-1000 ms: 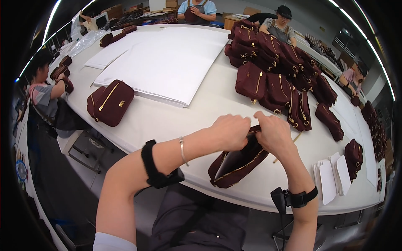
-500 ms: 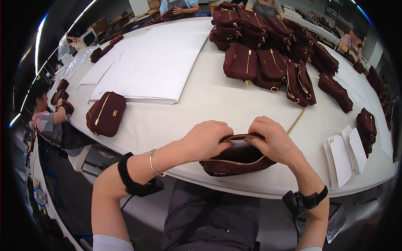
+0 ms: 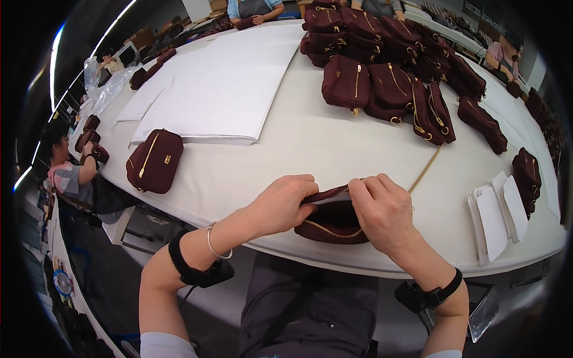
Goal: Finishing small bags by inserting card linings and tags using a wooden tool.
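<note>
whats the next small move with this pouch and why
Probably spread the opening wider. Both hands, left hand and right hand, pinch the top edges of the maroon pouch at the table edge; its gold zipper looks only partly parted, so the inside is barely exposed.

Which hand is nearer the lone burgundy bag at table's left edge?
Left. The left hand grips the held pouch on the side facing the lone bag; the right hand is farther, across the pouch.
</note>
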`<state>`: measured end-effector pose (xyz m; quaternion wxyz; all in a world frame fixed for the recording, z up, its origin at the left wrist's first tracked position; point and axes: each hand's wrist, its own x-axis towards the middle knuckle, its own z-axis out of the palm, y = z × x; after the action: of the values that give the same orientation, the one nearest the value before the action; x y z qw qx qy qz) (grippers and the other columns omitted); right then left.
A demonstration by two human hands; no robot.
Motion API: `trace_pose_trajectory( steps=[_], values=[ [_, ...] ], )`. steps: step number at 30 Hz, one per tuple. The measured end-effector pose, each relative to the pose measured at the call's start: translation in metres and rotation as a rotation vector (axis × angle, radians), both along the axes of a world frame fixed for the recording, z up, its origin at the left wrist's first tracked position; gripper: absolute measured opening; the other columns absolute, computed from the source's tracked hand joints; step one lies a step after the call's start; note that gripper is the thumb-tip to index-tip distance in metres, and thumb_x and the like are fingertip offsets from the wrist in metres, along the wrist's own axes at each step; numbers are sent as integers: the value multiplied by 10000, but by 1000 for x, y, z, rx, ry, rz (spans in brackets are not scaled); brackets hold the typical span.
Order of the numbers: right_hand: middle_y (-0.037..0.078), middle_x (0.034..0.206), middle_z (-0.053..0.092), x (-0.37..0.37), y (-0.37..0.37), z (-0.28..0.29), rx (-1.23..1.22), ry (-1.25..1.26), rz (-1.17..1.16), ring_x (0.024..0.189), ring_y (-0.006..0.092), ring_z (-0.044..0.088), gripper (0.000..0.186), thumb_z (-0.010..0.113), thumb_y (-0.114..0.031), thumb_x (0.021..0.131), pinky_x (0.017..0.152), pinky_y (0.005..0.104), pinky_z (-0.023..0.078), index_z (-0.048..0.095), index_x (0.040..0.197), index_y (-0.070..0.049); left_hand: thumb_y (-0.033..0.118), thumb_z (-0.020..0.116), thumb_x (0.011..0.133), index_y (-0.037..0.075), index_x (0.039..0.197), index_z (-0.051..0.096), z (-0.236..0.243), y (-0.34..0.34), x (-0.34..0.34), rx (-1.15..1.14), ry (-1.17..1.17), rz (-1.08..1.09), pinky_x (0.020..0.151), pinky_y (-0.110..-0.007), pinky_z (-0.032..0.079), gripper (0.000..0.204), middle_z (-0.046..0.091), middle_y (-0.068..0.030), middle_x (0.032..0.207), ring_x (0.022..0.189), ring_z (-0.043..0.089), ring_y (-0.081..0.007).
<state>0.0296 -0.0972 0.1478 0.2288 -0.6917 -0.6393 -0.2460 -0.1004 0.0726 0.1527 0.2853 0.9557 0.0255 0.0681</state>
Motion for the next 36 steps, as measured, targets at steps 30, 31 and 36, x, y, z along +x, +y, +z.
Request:
trace_pose_trajectory(
  steps=[30, 31, 36],
  values=[
    [192, 641, 633, -22, 23, 4, -621, 299, -58, 591, 325, 646, 80, 585, -52, 709, 551, 400, 522, 630, 687, 10, -96, 535, 721, 0, 957, 469, -18, 5, -12, -165, 77, 143, 683, -391, 470, 264, 543, -169, 907, 832, 561, -333],
    [192, 641, 633, -22, 21, 2, -619, 297, -56, 591, 325, 646, 80, 585, -52, 709, 551, 400, 522, 630, 687, 10, -99, 519, 714, 2, 970, 464, -18, 5, -12, -199, 79, 152, 727, -418, 454, 280, 547, -184, 922, 858, 557, -376],
    [168, 643, 643, -25, 19, 1, -577, 301, -62, 610, 297, 667, 83, 593, -51, 719, 540, 375, 536, 644, 697, 11, -96, 549, 713, -1, 950, 480, -29, 3, -16, -115, -87, 179, 564, -336, 486, 265, 568, -135, 823, 724, 582, -255]
  ],
)
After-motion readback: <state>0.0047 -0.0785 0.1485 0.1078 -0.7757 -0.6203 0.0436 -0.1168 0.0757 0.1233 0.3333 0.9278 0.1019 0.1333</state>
